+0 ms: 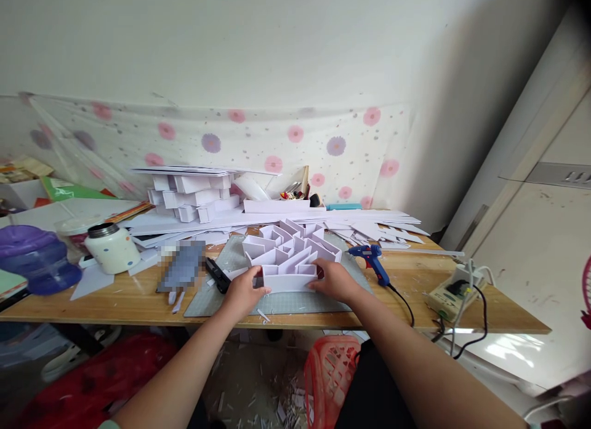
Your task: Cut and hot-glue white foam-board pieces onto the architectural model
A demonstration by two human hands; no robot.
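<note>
Grip nearly closed, my left hand (247, 289) and right hand (336, 281) pinch opposite ends of a white, maze-like board structure (299, 258), seemingly to steady it evenly on the flat grey cutting mat (205, 303), which I judge shields the brown wooden bench (401, 275).

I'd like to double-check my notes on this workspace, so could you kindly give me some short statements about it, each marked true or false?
1. The left hand and right hand both touch the white model. True.
2. The left hand holds the glue gun. False: the glue gun lies to the right of the right hand.
3. The model sits on a cutting mat. True.
4. The dotted bottle stands right of the model. False: the dotted bottle stands to its left.
</note>
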